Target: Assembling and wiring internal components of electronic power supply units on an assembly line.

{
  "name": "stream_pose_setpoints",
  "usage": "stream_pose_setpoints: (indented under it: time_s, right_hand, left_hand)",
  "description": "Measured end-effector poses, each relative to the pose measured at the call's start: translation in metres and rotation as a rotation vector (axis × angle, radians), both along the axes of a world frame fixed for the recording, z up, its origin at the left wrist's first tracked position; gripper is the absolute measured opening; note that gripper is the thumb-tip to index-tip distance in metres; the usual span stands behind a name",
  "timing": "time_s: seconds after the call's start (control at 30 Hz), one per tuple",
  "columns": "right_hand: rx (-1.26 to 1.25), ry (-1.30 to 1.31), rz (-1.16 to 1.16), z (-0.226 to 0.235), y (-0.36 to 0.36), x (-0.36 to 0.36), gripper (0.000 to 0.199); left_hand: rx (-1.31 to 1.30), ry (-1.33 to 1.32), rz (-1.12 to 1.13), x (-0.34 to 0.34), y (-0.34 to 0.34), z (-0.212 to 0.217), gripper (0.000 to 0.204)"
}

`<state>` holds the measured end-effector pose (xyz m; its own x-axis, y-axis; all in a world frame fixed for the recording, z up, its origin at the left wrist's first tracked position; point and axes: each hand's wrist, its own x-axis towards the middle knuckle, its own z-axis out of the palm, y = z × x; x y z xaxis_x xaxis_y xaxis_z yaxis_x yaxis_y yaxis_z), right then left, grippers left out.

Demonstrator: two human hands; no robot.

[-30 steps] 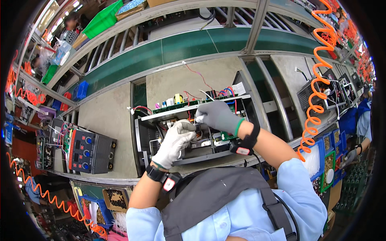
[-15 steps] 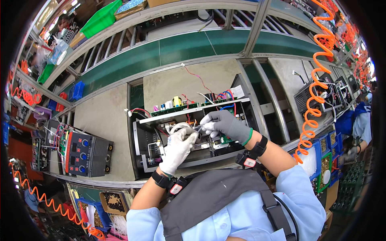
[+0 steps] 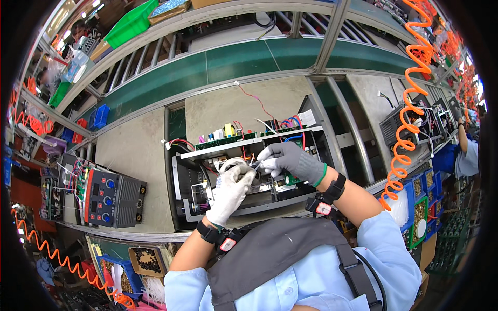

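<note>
A black metal chassis [image 3: 179, 181] of an electrical machine lies open in front of me, with wires and components inside. Along its far side runs a green circuit board [image 3: 234, 138] with red, blue and white wires. Over the chassis, my left hand [image 3: 231, 192], in a white glove, has its fingertips pinched together beside a loop of white cable [image 3: 226, 164]. My right hand [image 3: 294, 161], in a grey glove, pinches close by, its fingertips almost meeting the left ones. Whatever small piece sits between the fingertips is mostly hidden and too small to name.
A finished-looking machine with a knobbed panel [image 3: 104, 197] stands at the left. Another opened unit [image 3: 404, 127] sits to the right, behind an orange coiled hose [image 3: 399, 150]. Parts bins [image 3: 419, 223] line the lower right, and a small box of dark parts [image 3: 147, 260] the lower left.
My hands have barely moved and keep their pinch over the chassis. At the far right, a co-worker's arm has risen toward the opened unit there.
</note>
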<state>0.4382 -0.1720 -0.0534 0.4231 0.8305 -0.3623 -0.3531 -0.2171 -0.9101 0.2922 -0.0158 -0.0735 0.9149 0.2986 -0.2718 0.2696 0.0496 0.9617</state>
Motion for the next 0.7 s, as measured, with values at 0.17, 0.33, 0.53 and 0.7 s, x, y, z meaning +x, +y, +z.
stream_pose_setpoints:
  time_s: [0.17,0.33,0.53,0.7]
  right_hand:
    - [-0.014,-0.047,0.059,0.002,0.002,-0.002,0.021]
    - [-0.184,-0.215,0.066,0.014,0.007,-0.011,0.014]
    - [0.046,-0.888,-0.161,0.012,0.012,-0.041,0.013]
    - [0.229,-0.756,-0.043,0.013,0.004,-0.037,0.013]
  left_hand:
    - [-0.012,0.004,0.004,0.003,-0.003,0.001,0.018]
    - [-0.095,-0.005,0.019,0.006,-0.003,0.007,0.014]
    - [0.067,-0.026,0.125,0.012,0.000,0.000,0.025]
    - [0.356,0.072,0.025,0.009,0.007,-0.003,0.021]
